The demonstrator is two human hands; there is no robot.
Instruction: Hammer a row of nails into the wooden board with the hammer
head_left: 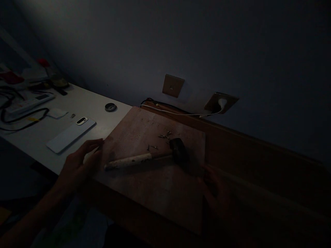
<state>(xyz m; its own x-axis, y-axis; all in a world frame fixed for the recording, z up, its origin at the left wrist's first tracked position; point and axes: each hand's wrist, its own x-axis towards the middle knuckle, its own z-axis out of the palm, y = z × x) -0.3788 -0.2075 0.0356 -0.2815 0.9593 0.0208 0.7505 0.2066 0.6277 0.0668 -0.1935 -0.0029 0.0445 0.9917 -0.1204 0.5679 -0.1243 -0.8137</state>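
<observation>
A flat wooden board (155,182) lies tilted across the picture in dim light. My left hand (80,163) is closed on its left edge, fingers bent around the side. At the right edge my right hand (213,187) grips the board too, though deep shadow hides much of it. On the board rests a mallet with a black head (179,151) and a pale, worn handle (129,161) pointing left. Several small screws or nails (164,136) lie loose just beyond the mallet; their exact kind is too small to tell.
On the white table (100,100) at left are a phone (71,136), a small round tin or lid (111,107), a power strip (33,102) with dark cables, and a bottle (57,77). Behind the board, a white cord runs to a plug (222,102) in the wall outlet.
</observation>
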